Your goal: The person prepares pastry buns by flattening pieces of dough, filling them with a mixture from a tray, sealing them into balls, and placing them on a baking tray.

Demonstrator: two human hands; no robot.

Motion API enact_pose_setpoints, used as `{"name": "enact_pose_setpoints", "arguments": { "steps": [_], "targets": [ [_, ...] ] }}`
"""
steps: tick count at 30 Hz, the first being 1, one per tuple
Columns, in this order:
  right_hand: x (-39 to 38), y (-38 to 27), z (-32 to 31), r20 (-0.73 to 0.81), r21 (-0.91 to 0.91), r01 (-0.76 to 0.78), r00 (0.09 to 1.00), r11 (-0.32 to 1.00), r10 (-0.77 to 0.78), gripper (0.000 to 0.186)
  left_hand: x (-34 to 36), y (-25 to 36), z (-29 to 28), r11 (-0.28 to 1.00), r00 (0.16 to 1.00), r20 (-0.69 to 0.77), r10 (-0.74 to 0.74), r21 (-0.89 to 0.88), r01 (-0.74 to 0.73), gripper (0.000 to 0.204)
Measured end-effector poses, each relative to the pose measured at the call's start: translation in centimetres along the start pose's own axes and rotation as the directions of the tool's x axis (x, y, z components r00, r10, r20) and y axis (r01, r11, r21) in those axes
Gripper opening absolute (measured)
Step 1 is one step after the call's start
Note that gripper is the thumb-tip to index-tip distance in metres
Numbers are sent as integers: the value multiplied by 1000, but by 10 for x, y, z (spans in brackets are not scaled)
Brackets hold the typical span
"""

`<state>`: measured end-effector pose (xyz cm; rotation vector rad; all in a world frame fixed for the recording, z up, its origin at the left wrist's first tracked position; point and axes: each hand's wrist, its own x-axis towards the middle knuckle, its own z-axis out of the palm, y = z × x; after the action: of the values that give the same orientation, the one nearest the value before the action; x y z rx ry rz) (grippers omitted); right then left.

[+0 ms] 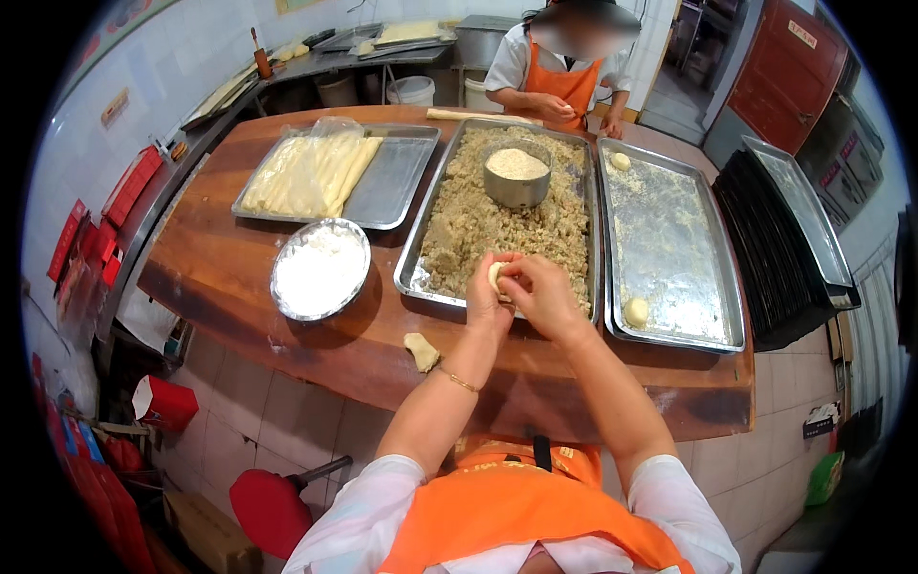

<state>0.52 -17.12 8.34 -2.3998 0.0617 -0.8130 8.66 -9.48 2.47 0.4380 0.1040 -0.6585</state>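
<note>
Between my two hands is a small pale piece of dough (495, 277), held over the near edge of a metal tray (405, 273) of crumbly brown filling (469, 182). My left hand (486, 297) cups the dough from the left, its fingers curled round it. Thumb and fingers of my right hand (543, 292) pinch the dough's edge from the right. What lies inside the dough is hidden by my fingers. A loose dough scrap (421, 352) rests on the wooden table (354, 354), left of my left forearm.
A metal bowl of white flour (320, 270) stands left. Behind it, a tray (387, 196) carries dough strips (316, 177) under plastic. A round tin (516, 175) sits on the filling. The right tray (669, 249) bears two dough balls (637, 311). Across the table stands a person in an orange apron (564, 86).
</note>
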Motion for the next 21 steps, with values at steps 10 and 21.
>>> {"name": "enact_pose_setpoints", "arguments": {
  "steps": [10, 21],
  "targets": [
    [0, 46, 5, 278, 446, -270, 948, 853, 154, 80, 12, 3, -38, 952, 973, -129, -190, -268, 150, 30],
    [-23, 44, 50, 349, 606, -277, 935, 746, 63, 65, 1, -4, -25, 995, 981, -192, -42, -93, 25, 42]
  ]
}}
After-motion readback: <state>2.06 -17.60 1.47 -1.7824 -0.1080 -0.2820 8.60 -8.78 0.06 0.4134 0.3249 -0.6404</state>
